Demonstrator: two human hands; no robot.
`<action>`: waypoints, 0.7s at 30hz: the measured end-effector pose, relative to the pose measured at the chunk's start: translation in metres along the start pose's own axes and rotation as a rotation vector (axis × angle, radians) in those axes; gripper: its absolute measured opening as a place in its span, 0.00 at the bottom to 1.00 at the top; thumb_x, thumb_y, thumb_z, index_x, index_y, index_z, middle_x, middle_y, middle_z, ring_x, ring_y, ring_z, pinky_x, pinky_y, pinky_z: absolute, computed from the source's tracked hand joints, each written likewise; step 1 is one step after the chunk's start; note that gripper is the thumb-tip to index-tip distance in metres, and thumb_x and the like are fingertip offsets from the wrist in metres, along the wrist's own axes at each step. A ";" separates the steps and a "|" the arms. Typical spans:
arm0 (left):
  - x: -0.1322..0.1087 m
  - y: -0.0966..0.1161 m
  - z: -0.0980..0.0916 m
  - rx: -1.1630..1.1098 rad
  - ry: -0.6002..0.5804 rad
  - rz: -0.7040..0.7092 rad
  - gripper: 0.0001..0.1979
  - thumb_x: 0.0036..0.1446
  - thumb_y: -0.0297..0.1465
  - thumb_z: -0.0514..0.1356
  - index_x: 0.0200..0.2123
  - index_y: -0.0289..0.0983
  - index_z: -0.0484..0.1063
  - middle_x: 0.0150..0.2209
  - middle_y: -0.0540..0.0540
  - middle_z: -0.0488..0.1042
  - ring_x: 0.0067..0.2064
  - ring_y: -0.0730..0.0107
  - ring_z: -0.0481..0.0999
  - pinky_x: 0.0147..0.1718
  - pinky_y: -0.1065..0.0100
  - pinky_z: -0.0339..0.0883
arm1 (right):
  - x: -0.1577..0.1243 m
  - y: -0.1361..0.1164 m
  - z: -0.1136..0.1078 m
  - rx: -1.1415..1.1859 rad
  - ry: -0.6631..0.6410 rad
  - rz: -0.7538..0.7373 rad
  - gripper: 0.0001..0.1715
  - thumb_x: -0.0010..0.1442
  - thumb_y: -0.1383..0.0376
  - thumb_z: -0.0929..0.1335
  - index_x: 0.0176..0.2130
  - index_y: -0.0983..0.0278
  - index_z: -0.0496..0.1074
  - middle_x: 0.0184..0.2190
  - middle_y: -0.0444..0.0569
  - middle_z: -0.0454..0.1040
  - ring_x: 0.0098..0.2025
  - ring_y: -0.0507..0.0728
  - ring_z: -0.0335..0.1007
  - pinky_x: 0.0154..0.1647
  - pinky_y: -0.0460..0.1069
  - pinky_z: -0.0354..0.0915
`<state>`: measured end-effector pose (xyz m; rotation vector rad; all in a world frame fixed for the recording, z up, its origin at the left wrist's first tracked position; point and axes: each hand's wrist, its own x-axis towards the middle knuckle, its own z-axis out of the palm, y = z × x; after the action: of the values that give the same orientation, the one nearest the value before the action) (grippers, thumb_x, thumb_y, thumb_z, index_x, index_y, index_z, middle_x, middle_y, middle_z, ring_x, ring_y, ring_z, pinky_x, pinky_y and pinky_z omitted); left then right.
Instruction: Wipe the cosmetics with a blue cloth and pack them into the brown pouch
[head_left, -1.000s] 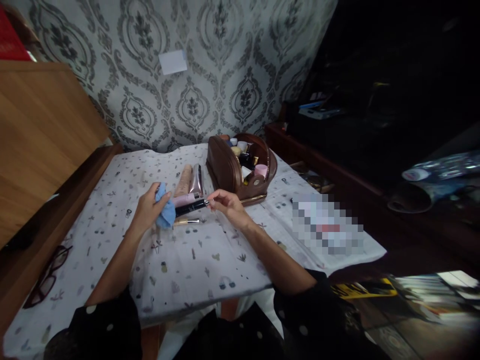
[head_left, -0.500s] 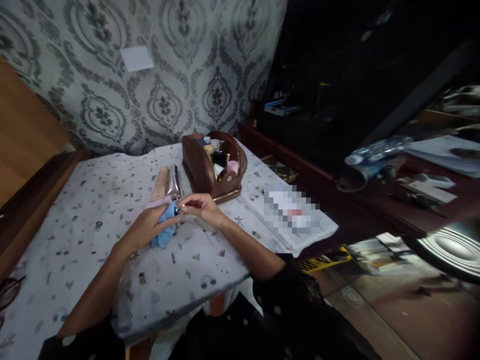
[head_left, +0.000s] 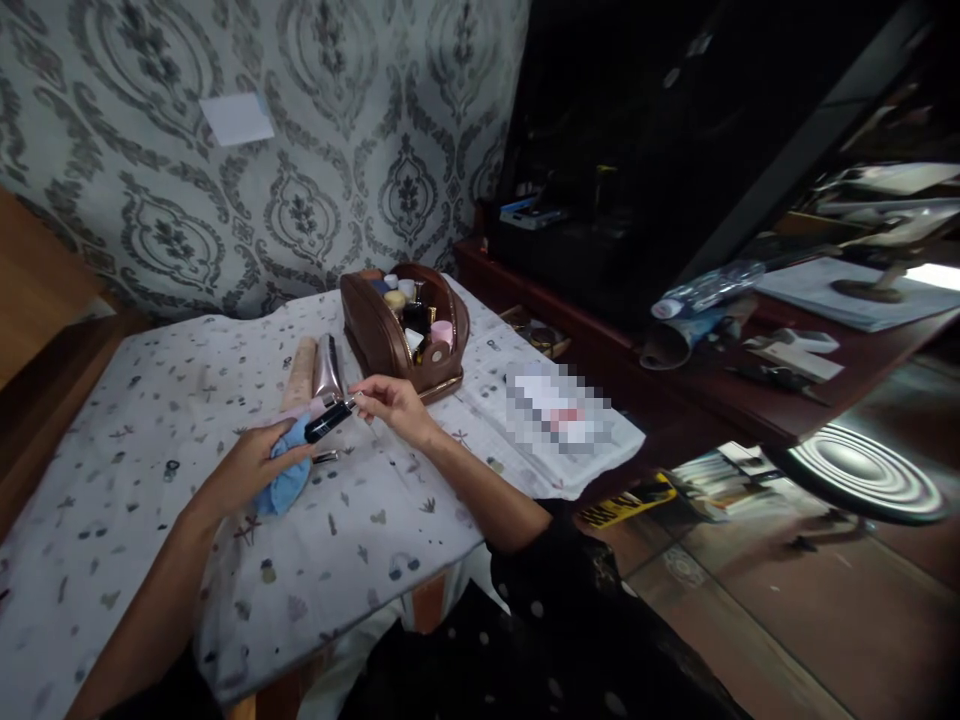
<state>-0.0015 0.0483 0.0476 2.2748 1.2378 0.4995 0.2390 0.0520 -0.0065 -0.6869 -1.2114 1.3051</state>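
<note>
Left hand with fingers wrapped round a blue cloth and black tube, right hand with fingers pinching the tube's silvery end, tube over the cloth-covered worktop, near a brown bag

My left hand holds a blue cloth against a black tube; my right hand pinches its end; an open bag stands beyond.

Glossy tube, matt cloth, smooth leather-look bag
</note>
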 end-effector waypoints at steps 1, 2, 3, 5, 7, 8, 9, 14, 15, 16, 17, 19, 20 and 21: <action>0.000 0.000 0.000 0.013 0.005 -0.001 0.25 0.54 0.56 0.58 0.25 0.38 0.70 0.23 0.52 0.69 0.26 0.68 0.68 0.26 0.71 0.62 | 0.000 0.001 0.000 -0.003 -0.001 0.008 0.32 0.44 0.44 0.78 0.37 0.65 0.76 0.26 0.41 0.73 0.26 0.49 0.66 0.27 0.44 0.64; 0.000 0.000 0.000 0.021 0.003 -0.004 0.26 0.54 0.56 0.58 0.25 0.38 0.70 0.23 0.52 0.69 0.26 0.68 0.68 0.26 0.70 0.62 | 0.000 0.001 0.000 -0.006 0.002 0.016 0.32 0.44 0.43 0.78 0.37 0.65 0.75 0.26 0.41 0.72 0.26 0.49 0.66 0.27 0.44 0.64; 0.000 0.000 0.000 0.025 -0.002 -0.009 0.26 0.54 0.56 0.57 0.26 0.38 0.71 0.23 0.51 0.69 0.27 0.67 0.69 0.27 0.70 0.63 | 0.000 0.002 0.000 -0.010 0.005 0.022 0.32 0.44 0.43 0.78 0.37 0.64 0.75 0.26 0.41 0.72 0.26 0.49 0.66 0.26 0.44 0.64; 0.001 0.000 0.000 0.022 -0.015 -0.015 0.26 0.54 0.56 0.57 0.26 0.37 0.72 0.25 0.50 0.72 0.28 0.65 0.70 0.27 0.70 0.63 | 0.000 0.002 0.000 -0.023 0.006 0.030 0.31 0.45 0.43 0.78 0.36 0.64 0.74 0.26 0.41 0.72 0.25 0.48 0.66 0.25 0.44 0.63; 0.001 0.000 0.000 0.011 -0.019 -0.009 0.26 0.54 0.55 0.57 0.27 0.37 0.73 0.26 0.50 0.74 0.29 0.65 0.71 0.27 0.70 0.64 | 0.000 0.002 0.001 -0.035 0.001 0.027 0.31 0.46 0.43 0.77 0.36 0.65 0.73 0.26 0.41 0.71 0.25 0.48 0.65 0.24 0.43 0.62; 0.001 -0.001 0.000 0.007 -0.020 -0.001 0.25 0.54 0.55 0.58 0.28 0.37 0.73 0.26 0.50 0.74 0.29 0.65 0.71 0.27 0.70 0.64 | 0.000 0.002 0.001 -0.039 -0.001 0.024 0.31 0.46 0.43 0.77 0.35 0.64 0.73 0.25 0.41 0.71 0.24 0.48 0.65 0.24 0.43 0.62; 0.001 -0.001 0.000 0.004 -0.019 0.008 0.25 0.54 0.55 0.58 0.29 0.37 0.74 0.27 0.50 0.75 0.29 0.65 0.71 0.27 0.71 0.64 | 0.000 0.002 0.001 -0.041 -0.003 0.020 0.31 0.46 0.43 0.77 0.35 0.65 0.73 0.25 0.41 0.70 0.24 0.48 0.65 0.24 0.43 0.62; -0.001 0.002 0.001 -0.016 -0.039 0.002 0.23 0.56 0.52 0.58 0.30 0.37 0.73 0.25 0.52 0.72 0.27 0.70 0.68 0.26 0.73 0.63 | 0.000 0.002 0.001 -0.037 0.009 0.014 0.32 0.45 0.42 0.77 0.34 0.65 0.73 0.23 0.41 0.70 0.23 0.48 0.65 0.23 0.43 0.62; -0.001 0.003 0.001 -0.027 -0.044 -0.003 0.23 0.56 0.52 0.58 0.30 0.37 0.73 0.25 0.52 0.72 0.26 0.70 0.68 0.26 0.73 0.63 | 0.000 0.002 0.001 -0.032 0.017 0.013 0.32 0.45 0.42 0.77 0.34 0.65 0.73 0.22 0.40 0.70 0.23 0.48 0.65 0.23 0.43 0.62; -0.001 0.004 0.001 -0.040 -0.051 -0.009 0.23 0.56 0.52 0.58 0.30 0.36 0.73 0.25 0.52 0.71 0.27 0.70 0.68 0.26 0.73 0.63 | 0.000 0.002 0.002 -0.024 0.026 0.012 0.32 0.45 0.43 0.77 0.34 0.66 0.73 0.22 0.40 0.70 0.23 0.48 0.64 0.23 0.43 0.62; -0.001 0.005 0.001 -0.052 -0.055 -0.016 0.23 0.56 0.52 0.59 0.30 0.36 0.73 0.24 0.52 0.71 0.27 0.69 0.68 0.26 0.73 0.63 | 0.000 0.001 0.002 -0.015 0.036 0.011 0.31 0.45 0.43 0.77 0.33 0.66 0.73 0.22 0.40 0.70 0.22 0.48 0.64 0.23 0.43 0.62; -0.001 0.006 0.001 -0.075 -0.064 -0.037 0.24 0.54 0.54 0.59 0.29 0.36 0.73 0.23 0.51 0.71 0.27 0.68 0.69 0.26 0.72 0.64 | 0.000 0.001 0.003 0.000 0.055 0.008 0.31 0.44 0.43 0.77 0.32 0.65 0.72 0.21 0.40 0.69 0.21 0.47 0.63 0.22 0.43 0.61; -0.001 0.005 0.001 -0.084 -0.067 -0.048 0.25 0.53 0.54 0.59 0.29 0.36 0.74 0.23 0.51 0.71 0.27 0.67 0.69 0.26 0.72 0.64 | 0.000 0.001 0.004 0.003 0.066 0.005 0.31 0.43 0.43 0.77 0.31 0.65 0.72 0.21 0.39 0.69 0.21 0.47 0.63 0.22 0.43 0.60; -0.001 0.005 0.001 -0.092 -0.068 -0.052 0.25 0.53 0.55 0.60 0.28 0.36 0.74 0.23 0.50 0.71 0.27 0.67 0.69 0.26 0.72 0.64 | 0.000 0.000 0.004 0.003 0.077 0.000 0.31 0.43 0.43 0.77 0.30 0.65 0.71 0.21 0.40 0.70 0.21 0.47 0.63 0.21 0.43 0.59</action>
<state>0.0017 0.0451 0.0496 2.1595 1.2125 0.4467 0.2350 0.0512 -0.0053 -0.7287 -1.1474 1.2687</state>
